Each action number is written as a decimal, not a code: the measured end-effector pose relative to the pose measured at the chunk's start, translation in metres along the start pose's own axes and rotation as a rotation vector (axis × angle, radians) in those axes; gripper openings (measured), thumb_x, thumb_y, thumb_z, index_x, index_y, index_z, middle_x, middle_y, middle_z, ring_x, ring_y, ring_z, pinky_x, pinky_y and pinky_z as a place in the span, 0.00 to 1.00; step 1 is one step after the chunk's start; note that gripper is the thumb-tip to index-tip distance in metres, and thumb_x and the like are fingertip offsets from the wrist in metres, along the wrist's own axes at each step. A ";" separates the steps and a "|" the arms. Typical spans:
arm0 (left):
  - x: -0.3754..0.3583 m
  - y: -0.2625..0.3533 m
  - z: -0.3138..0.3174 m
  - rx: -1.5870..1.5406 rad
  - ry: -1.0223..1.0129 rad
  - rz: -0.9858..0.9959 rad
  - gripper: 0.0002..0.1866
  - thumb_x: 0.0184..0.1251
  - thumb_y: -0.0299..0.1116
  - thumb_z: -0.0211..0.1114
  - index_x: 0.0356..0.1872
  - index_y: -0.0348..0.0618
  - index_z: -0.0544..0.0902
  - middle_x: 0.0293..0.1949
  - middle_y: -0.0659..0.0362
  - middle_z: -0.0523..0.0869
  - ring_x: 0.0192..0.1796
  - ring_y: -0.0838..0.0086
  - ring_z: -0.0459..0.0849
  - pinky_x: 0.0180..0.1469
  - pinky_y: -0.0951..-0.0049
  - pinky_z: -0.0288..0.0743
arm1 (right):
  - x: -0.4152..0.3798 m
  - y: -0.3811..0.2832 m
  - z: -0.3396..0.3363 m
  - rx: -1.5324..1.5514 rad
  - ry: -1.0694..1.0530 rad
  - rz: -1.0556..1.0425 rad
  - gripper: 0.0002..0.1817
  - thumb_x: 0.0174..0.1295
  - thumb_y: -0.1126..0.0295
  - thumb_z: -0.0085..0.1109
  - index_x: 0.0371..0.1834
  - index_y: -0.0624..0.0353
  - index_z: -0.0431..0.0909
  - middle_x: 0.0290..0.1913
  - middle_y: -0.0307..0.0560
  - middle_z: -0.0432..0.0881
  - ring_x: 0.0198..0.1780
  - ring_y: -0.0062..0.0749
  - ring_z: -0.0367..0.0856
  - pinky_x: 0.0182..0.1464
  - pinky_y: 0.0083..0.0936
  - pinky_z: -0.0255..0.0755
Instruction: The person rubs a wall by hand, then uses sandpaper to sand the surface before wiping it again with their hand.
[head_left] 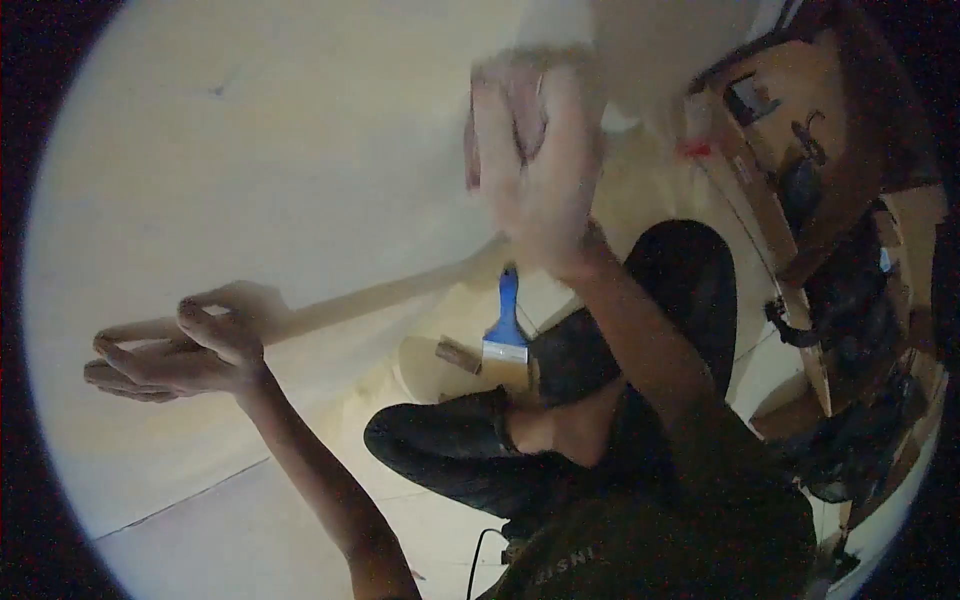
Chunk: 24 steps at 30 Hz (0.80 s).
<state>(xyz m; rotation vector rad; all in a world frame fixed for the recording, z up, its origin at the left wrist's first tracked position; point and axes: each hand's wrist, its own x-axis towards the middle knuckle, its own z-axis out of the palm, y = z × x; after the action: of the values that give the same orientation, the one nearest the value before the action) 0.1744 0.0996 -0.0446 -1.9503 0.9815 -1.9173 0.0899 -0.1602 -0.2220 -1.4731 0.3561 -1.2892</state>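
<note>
My left hand (180, 350) is stretched out at the left with its fingers apart, close to a broad pale surface (250, 150). Its shadow falls just behind it, and whether the palm touches the surface is hard to tell. Higher up and to the right, my right hand (540, 170) is smeared by motion. Its fingers look curled against the same surface, round a brownish, block-like thing mostly hidden by the hand. Below the right hand, a paintbrush (507, 310) with a blue handle and pale bristles lies by my leg. A small brown block (459, 354) lies beside its metal band.
My crossed legs (440, 445) in dark trousers fill the lower middle. Along the right stand open cardboard boxes (780, 190) with dark items and tools. A small red thing (695, 149) lies near them. A thin black cable (474, 560) runs at the bottom.
</note>
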 end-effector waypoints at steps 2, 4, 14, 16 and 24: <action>0.003 0.009 0.000 -0.002 -0.048 -0.048 0.44 0.77 0.63 0.54 0.77 0.33 0.64 0.79 0.42 0.59 0.84 0.48 0.48 0.81 0.43 0.44 | 0.015 -0.005 -0.001 -0.048 0.073 -0.081 0.07 0.70 0.71 0.64 0.42 0.59 0.76 0.30 0.47 0.86 0.29 0.46 0.88 0.29 0.33 0.78; 0.005 0.015 -0.002 -0.024 -0.037 -0.088 0.44 0.76 0.65 0.55 0.76 0.34 0.65 0.78 0.42 0.61 0.84 0.46 0.49 0.80 0.41 0.44 | -0.002 -0.006 -0.002 0.008 0.005 0.009 0.06 0.71 0.71 0.64 0.41 0.59 0.76 0.30 0.47 0.87 0.28 0.45 0.88 0.29 0.33 0.78; 0.001 0.012 -0.004 -0.043 -0.077 -0.056 0.46 0.74 0.64 0.56 0.76 0.31 0.63 0.82 0.41 0.55 0.85 0.49 0.45 0.82 0.48 0.39 | -0.007 0.008 0.006 -0.051 0.044 -0.176 0.08 0.69 0.71 0.65 0.37 0.59 0.74 0.30 0.48 0.88 0.22 0.38 0.86 0.26 0.34 0.78; 0.006 0.011 0.000 -0.050 -0.065 -0.021 0.47 0.74 0.64 0.56 0.76 0.31 0.63 0.82 0.41 0.55 0.85 0.51 0.45 0.82 0.48 0.39 | 0.019 -0.007 -0.006 -0.021 0.087 -0.052 0.09 0.69 0.71 0.66 0.38 0.58 0.74 0.29 0.49 0.87 0.22 0.41 0.86 0.26 0.35 0.78; -0.010 0.019 -0.001 -0.035 -0.084 -0.031 0.44 0.75 0.62 0.57 0.76 0.33 0.65 0.78 0.42 0.61 0.82 0.49 0.52 0.80 0.45 0.44 | 0.006 0.016 -0.004 0.111 -0.031 0.014 0.13 0.68 0.68 0.67 0.38 0.59 0.70 0.22 0.53 0.78 0.23 0.55 0.82 0.26 0.44 0.73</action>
<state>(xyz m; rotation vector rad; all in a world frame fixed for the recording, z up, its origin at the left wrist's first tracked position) 0.1687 0.0911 -0.0636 -2.0593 0.9733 -1.8296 0.0956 -0.1725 -0.2336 -1.3926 0.2700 -1.2539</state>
